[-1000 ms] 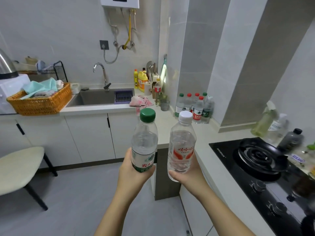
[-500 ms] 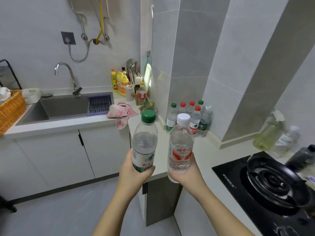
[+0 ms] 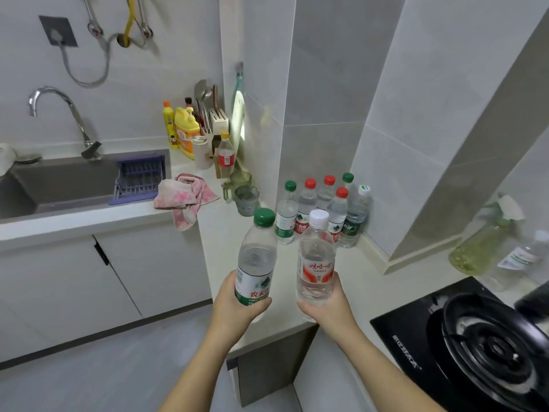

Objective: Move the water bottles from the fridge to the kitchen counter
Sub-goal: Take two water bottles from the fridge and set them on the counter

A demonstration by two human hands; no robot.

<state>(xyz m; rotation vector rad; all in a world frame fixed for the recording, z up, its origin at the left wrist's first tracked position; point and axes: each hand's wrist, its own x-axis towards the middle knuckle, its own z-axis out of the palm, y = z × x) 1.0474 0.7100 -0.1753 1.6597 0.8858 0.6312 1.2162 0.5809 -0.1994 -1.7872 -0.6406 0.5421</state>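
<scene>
**Water bottles held over the counter's front edge**

Head view: two water bottles stand upright in the person's hands, above the front edge of the kitchen counter (image 3: 225, 233). Bare counter lies between that edge and the cluster of bottles (image 3: 322, 209) set in the wall corner behind; the gas hob (image 3: 463, 346) bounds this room on the right, the pink cloth (image 3: 185, 193) and sink (image 3: 68, 179) on the left.

The green-capped bottle (image 3: 257, 257) carries a green and white label with red Chinese characters. The white-capped bottle (image 3: 316, 260) has a red and orange label, also in Chinese.

The left hand (image 3: 237, 304) wraps the green-capped bottle's base, fingers curled tight around it. The right hand (image 3: 329, 304) cups the white-capped bottle's base likewise.
</scene>
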